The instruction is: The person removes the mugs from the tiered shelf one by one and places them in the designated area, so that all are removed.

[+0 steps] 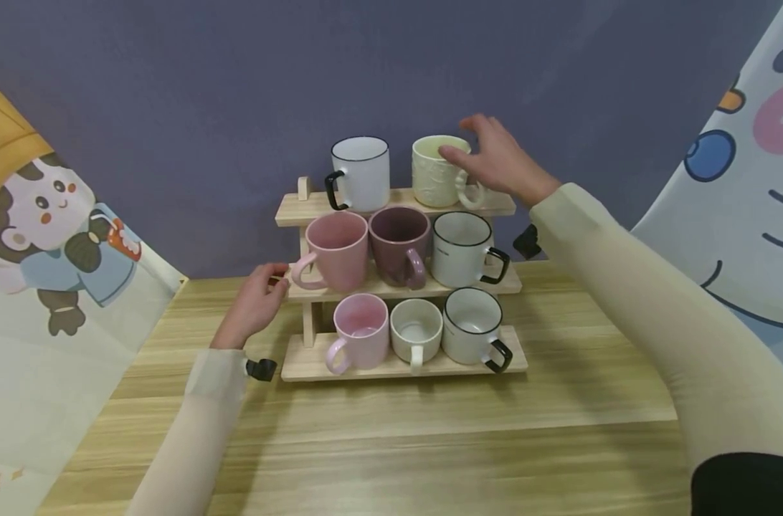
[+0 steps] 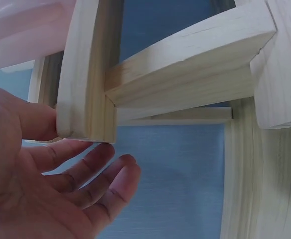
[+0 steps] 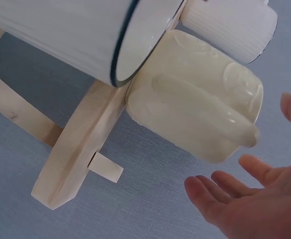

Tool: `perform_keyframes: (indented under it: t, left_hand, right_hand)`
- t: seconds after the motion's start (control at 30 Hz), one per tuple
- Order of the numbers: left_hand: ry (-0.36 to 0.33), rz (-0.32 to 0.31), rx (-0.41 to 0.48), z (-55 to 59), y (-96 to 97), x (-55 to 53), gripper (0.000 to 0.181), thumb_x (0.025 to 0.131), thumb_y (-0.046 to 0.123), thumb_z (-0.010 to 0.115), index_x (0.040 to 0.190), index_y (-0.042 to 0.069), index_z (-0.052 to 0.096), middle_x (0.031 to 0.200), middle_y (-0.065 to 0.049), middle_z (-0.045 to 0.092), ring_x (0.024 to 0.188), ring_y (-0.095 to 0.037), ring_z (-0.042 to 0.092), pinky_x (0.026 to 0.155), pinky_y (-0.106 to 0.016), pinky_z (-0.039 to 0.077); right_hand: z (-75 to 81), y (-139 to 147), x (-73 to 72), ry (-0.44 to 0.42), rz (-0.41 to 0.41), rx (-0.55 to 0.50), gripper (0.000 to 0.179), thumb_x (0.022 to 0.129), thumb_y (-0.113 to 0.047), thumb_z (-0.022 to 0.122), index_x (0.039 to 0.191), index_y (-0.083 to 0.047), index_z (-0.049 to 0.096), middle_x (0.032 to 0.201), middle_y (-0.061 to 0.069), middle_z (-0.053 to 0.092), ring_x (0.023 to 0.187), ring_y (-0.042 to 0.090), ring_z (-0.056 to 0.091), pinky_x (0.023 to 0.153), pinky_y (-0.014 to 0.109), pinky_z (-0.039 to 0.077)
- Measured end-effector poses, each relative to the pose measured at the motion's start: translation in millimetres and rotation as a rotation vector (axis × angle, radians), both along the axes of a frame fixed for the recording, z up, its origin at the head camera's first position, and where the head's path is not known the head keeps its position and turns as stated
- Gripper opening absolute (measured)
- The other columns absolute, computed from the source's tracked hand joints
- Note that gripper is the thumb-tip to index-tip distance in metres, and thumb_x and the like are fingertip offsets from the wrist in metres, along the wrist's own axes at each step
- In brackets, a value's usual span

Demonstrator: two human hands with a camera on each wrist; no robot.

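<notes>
A three-tier wooden shelf rack (image 1: 401, 289) holds several mugs. My left hand (image 1: 257, 301) is at the left end of its middle board (image 2: 88, 94); the thumb and fingers pinch that end, the other fingers loosely bent below. My right hand (image 1: 500, 159) is spread over the pale cream embossed mug (image 1: 433, 175) at the right of the top tier. In the right wrist view, the fingers (image 3: 203, 194) stand apart from the mug's rim, and its handle (image 3: 205, 109) faces that camera. A white mug with a black handle (image 1: 366, 175) stands left of it.
On the middle tier stand a pink mug (image 1: 340, 251), a mauve mug (image 1: 398, 244) and a black-rimmed white mug (image 1: 459, 251). The bottom tier bears a light pink mug (image 1: 366, 333), a small cream cup (image 1: 416, 333) and another black-rimmed mug (image 1: 472, 330). A wooden tabletop (image 1: 391, 444) lies in front.
</notes>
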State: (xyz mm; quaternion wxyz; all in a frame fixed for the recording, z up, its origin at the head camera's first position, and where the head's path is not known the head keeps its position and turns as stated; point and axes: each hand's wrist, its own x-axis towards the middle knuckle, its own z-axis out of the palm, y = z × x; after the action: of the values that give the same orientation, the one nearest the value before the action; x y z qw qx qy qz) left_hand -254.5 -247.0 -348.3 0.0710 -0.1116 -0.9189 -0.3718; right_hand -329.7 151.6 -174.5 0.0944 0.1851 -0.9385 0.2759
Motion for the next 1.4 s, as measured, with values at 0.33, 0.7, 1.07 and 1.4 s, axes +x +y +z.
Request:
perform_keyframes:
  t: [0.33,0.7,1.07,1.4]
  left_hand:
    - [0.000,0.002,0.014,-1.8,-1.0,2.6,0.043,0.101,0.020,0.043,0.136,-0.005,0.042,0.128,-0.022,0.043,0.111,-0.036,0.048,0.085,-0.047,0.047]
    - [-0.014,-0.010,0.012,-1.3,2.1,3.5,0.044,0.101,0.023,0.044,0.137,-0.003,0.042,0.128,-0.021,0.044,0.110,-0.035,0.048,0.083,-0.047,0.047]
    - [-0.007,-0.010,-0.001,-0.9,2.0,2.4,0.044,0.101,0.023,0.044,0.137,-0.003,0.042,0.127,-0.021,0.045,0.110,-0.035,0.049,0.084,-0.047,0.047]
    - [-0.014,-0.015,0.004,-2.5,3.7,0.4,0.045,0.101,0.023,0.044,0.137,-0.003,0.042,0.126,-0.020,0.045,0.110,-0.034,0.049,0.082,-0.046,0.048]
  right_hand:
    - [3.1,-8.0,-8.7,-0.043,0.014,0.052,0.088,0.088,-0.056,0.053,0.148,0.000,0.022,0.146,0.022,0.029,0.131,0.033,0.031,0.106,0.047,0.027]
    - [5.8,-10.1,-15.9,-0.065,-0.015,0.119,0.086,0.087,-0.056,0.054,0.143,0.005,0.030,0.138,0.024,0.039,0.123,0.036,0.039,0.102,0.048,0.032]
    - [8.8,-9.6,-20.6,-0.087,-0.059,0.094,0.088,0.082,-0.058,0.060,0.138,0.007,0.041,0.137,0.023,0.043,0.120,0.034,0.043,0.100,0.044,0.035]
    - [8.2,-4.7,-27.9,-0.093,-0.092,0.085,0.089,0.077,-0.062,0.062,0.137,0.002,0.045,0.136,0.017,0.047,0.116,0.029,0.045,0.096,0.042,0.038]
